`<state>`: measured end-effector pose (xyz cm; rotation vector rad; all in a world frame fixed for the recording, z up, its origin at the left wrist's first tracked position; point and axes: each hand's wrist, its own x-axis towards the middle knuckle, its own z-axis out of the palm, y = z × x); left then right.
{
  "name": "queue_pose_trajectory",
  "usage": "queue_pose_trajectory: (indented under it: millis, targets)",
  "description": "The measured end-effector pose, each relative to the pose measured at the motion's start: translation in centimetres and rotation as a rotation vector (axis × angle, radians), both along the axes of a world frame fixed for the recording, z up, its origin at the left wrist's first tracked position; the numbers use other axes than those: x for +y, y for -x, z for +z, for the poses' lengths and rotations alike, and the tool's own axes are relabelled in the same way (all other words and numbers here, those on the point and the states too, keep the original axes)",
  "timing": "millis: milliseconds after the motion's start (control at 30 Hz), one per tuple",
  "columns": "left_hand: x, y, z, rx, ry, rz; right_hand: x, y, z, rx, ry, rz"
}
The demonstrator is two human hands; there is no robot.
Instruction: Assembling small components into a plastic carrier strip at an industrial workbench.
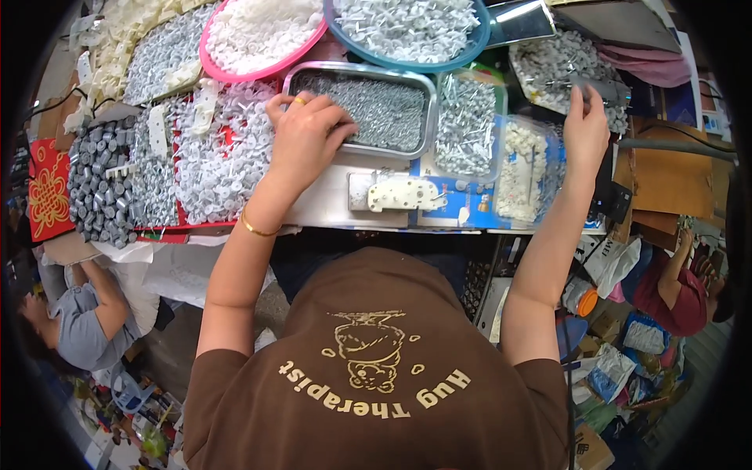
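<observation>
My left hand (307, 141) is over the left side of a metal tray (430, 117) filled with small silvery pins (376, 110). Its fingers are bent, thumb and forefinger tips close together above the pins; anything between them is too small to make out. My right hand (587, 129) is raised at the far right, fingertips pinched at a greyish piece that I cannot identify, beside a heap of small white and grey parts (552, 66). Between my arms, a cream-coloured plate-like part (403, 194) with holes rests on a small metal block at the table's front.
A pink basin (210, 63) and a teal basin (407, 61) of small parts stand at the back. Clear plastic boxes (501, 117) sit right of the tray. White pieces (223, 149) and grey cylinders (102, 180) are heaped at left. Other people (94, 321) are at both sides.
</observation>
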<state>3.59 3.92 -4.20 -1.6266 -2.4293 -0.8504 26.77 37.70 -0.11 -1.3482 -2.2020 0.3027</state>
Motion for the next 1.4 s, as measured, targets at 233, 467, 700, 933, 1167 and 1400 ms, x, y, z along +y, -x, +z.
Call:
queue_pose_trajectory:
  millis: [233, 467, 700, 933, 1167, 1400]
  targets:
    - [-0.7, 0.2, -0.4, -0.004, -0.018, 0.031, 8.2, 2.5, -2.4, -0.359, 0.011, -0.291]
    - [-1.1, 0.2, 0.2, -0.166, -0.125, 0.059, 8.5, 1.7, -3.4, 0.227, -0.117, -0.164]
    - [-1.5, -2.7, 2.6, -0.404, -0.256, -0.090, 1.4, 3.3, 4.4, 1.346, 0.599, 0.225]
    - [-0.2, -7.7, 3.2, -0.293, -0.206, -0.283, -14.1, 4.1, 6.2, 1.120, 0.939, 0.673]
    - [0.9, -9.7, 2.2, -0.247, -0.208, -0.300, -19.3, 3.3, 5.6, 1.169, 0.877, 0.997]
    - [0.5, -10.2, 2.3, -0.256, -0.204, -0.318, -20.3, 3.1, 5.9, 0.926, 0.691, 0.927]
